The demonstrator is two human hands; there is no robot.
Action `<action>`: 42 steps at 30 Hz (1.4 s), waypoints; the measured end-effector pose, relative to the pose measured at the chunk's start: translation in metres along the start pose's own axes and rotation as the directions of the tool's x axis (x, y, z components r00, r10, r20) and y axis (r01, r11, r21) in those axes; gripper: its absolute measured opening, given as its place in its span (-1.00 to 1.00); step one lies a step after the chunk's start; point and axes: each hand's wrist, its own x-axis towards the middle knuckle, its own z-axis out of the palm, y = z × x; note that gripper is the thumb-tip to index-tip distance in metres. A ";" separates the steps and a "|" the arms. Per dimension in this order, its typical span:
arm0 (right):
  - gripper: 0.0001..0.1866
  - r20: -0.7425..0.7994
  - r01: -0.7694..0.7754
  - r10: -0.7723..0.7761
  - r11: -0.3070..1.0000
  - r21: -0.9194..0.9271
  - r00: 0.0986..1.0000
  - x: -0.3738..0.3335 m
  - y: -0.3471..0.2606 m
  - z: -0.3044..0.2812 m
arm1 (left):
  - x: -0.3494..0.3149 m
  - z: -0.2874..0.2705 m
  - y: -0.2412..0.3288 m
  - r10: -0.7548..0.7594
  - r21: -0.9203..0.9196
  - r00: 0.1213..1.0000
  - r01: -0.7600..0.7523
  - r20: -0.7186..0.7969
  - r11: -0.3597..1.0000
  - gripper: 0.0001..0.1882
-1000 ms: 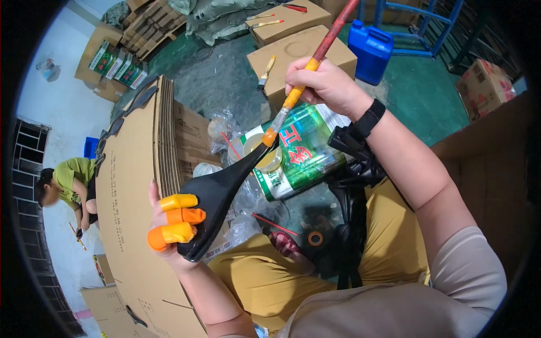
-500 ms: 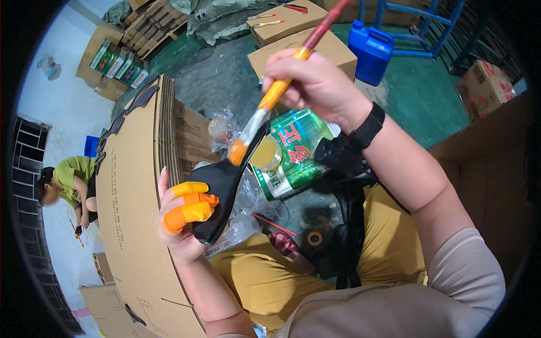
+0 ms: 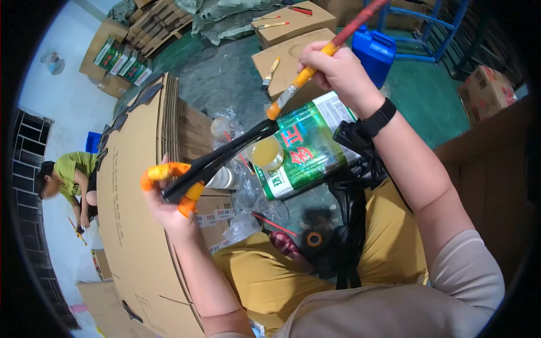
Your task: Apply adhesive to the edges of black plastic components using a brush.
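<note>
My left hand [image 3: 176,217], with orange and yellow covers on several fingers, is closed round the wide end of a long black leather-like piece [image 3: 225,153]. Seen nearly edge-on, the piece slants up to the right, and its narrow end is near the brush tip. A paintbrush [image 3: 294,85] with a yellow and red handle is pinched in my right hand [image 3: 345,70]. Its orange-stained bristles point down, just above the black piece's end; whether they touch, I cannot make out. Behind that end, a clear cup of yellowish liquid [image 3: 266,155] stands on a green tin [image 3: 315,152].
A tall cardboard stack [image 3: 132,174] rises at my left, with dark pieces along its far edge. Ahead, another brush [image 3: 273,72] lies on a carton [image 3: 304,48] beside a blue jerrycan [image 3: 373,56]. A roll of tape [image 3: 314,239] lies by my foot. A person [image 3: 70,180] crouches far left.
My left hand has turned the black piece from broadside to nearly edge-on, its narrow end now pointing right. My right hand has moved the brush to the right, up from the piece's middle.
</note>
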 end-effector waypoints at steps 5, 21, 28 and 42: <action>-0.79 -0.058 0.056 -0.048 0.990 0.131 0.997 -0.009 -0.016 0.013 | 0.010 0.013 -0.001 -0.127 -0.145 0.992 0.124 -0.009 0.982 -0.39; -0.76 0.138 0.327 -0.307 0.932 -0.156 0.942 -0.025 -0.013 0.036 | 0.014 0.028 -0.004 -0.157 -0.233 0.987 0.161 0.035 0.959 -0.45; -0.76 -0.067 0.313 -0.422 0.761 -0.568 0.904 -0.022 -0.023 -0.017 | 0.021 0.011 -0.020 -0.364 -0.424 0.924 0.284 -0.119 0.860 -0.57; -0.87 -0.178 0.051 -0.008 0.969 0.242 0.984 -0.087 0.022 0.048 | 0.021 0.106 -0.035 -0.605 -0.699 0.737 0.260 -0.302 0.666 -0.67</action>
